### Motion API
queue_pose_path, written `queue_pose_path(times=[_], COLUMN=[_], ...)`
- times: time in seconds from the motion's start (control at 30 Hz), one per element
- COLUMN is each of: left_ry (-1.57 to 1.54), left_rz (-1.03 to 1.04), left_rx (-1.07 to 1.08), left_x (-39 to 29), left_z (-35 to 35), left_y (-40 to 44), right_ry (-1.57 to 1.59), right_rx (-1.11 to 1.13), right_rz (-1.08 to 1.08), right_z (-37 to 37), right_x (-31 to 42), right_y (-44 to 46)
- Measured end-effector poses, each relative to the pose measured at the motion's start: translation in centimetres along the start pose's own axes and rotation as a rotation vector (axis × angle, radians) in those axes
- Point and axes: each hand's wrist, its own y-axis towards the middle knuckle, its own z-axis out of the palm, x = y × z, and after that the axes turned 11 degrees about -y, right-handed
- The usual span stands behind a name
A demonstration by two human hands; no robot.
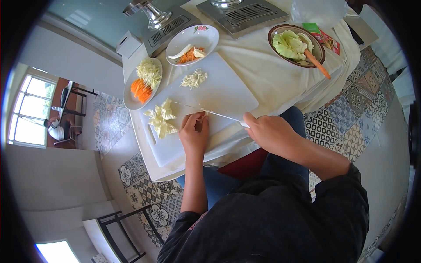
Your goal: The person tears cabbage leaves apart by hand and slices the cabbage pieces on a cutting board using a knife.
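Note:
My right hand (274, 133) is closed around the white handle of a kitchen knife (215, 113), whose blade lies low across the white cutting board (232, 90). Just beside the blade, my left hand (195, 130) has its fingers bent down on the board, pressing a small pale piece of cabbage that they mostly hide. Left of that hand lies a heap of pale yellow cabbage leaf pieces (162, 118). Farther up the board is a small pile of chopped cabbage (194, 79).
An oval plate (127, 97) carries shredded cabbage and carrot. Behind the board stands a flowered bowl (210, 37) with carrot shreds and white pieces. A brown-rimmed bowl (272, 33) holds lettuce and a carrot (316, 64), near packets (329, 41). Stoves (243, 17) line the back.

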Motion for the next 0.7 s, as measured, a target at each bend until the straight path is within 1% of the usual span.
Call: queue_pose_path(times=[0.3,0.43,0.5,0.7], left_ry=[-0.007,0.017,0.007,-0.021], left_rz=[0.0,-0.024,-0.002,0.002], left_rx=[-0.001,-0.004,-0.019,-0.026], left_x=[-0.1,-0.1,-0.1,0.0], left_z=[0.0,0.0,0.1,0.2], left_y=[0.0,0.0,0.0,0.0], right_ry=[0.042,0.018,0.009,0.042], right_rx=[0.07,0.123,0.139,0.246], right_rz=[0.018,0.034,0.046,0.087], right_z=[-0.3,-0.2,-0.5,-1.8], right_x=[0.2,0.1,-0.1,-0.9], right_y=[0.1,0.2,-0.1,-1.3])
